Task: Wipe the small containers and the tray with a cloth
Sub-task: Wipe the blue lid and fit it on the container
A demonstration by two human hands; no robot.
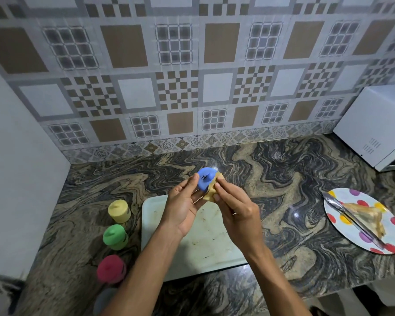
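We are looking down on a wide marble-patterned countertop that runs back to a tiled wall, with a white appliance sitting at the far right edge. In the middle of the counter lies the pale tray, and we can see dark smudges and streaks across its surface. Off to the right, well apart from the tray, there is a polka-dot plate with metal tongs lying across it beside a yellowish folded cloth. Now to the hands, both raised above the tray's far edge: the left hand grips the blue container between thumb and fingers, and dark marks show on its blue top. The right hand has its fingers pinched on a tan cloth pressed against the blue container's side. Left of the tray we find three more small containers in a line on the counter: the yellow container farthest back, the green container in the middle, and the red container nearest us, slightly blurred.
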